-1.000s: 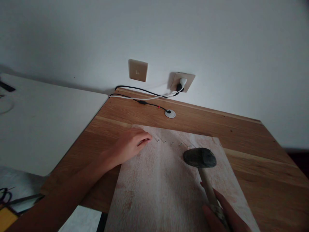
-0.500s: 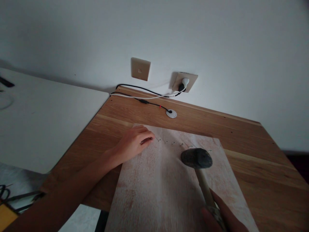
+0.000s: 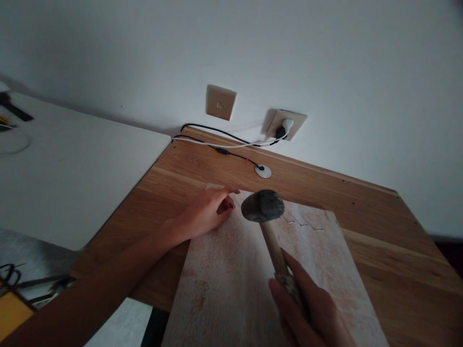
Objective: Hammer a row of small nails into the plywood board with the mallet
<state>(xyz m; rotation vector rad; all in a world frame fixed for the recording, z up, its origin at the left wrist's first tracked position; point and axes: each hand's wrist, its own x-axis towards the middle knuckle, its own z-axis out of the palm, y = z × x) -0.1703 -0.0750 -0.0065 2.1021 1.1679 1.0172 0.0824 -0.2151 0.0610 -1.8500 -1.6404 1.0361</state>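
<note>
My right hand (image 3: 307, 308) is wrapped round the wrapped grip of a mallet (image 3: 263, 206) with a dark head and a pale handle. The mallet's head hangs over the far part of a pale, worn board (image 3: 231, 279). My left hand (image 3: 208, 212) rests at the board's far left, thumb and fingers closed in a pinch. A small nail (image 3: 234, 206) shows its head at those fingertips; most of it is hidden. Right of the mallet, several thin nails (image 3: 304, 225) stick up from the board in a row. The mallet head covers part of that row.
The board lies on a wooden desk (image 3: 379, 250) against the wall. Black and white cables (image 3: 224, 144) run along the back to a wall socket (image 3: 289, 123) and a round cable hole (image 3: 263, 171). A white tabletop (image 3: 83, 168) adjoins on the left.
The mallet has moved left and up, closer to my left hand. My left hand's fingers have shifted slightly on the board. The whole view has turned a little to the left.
</note>
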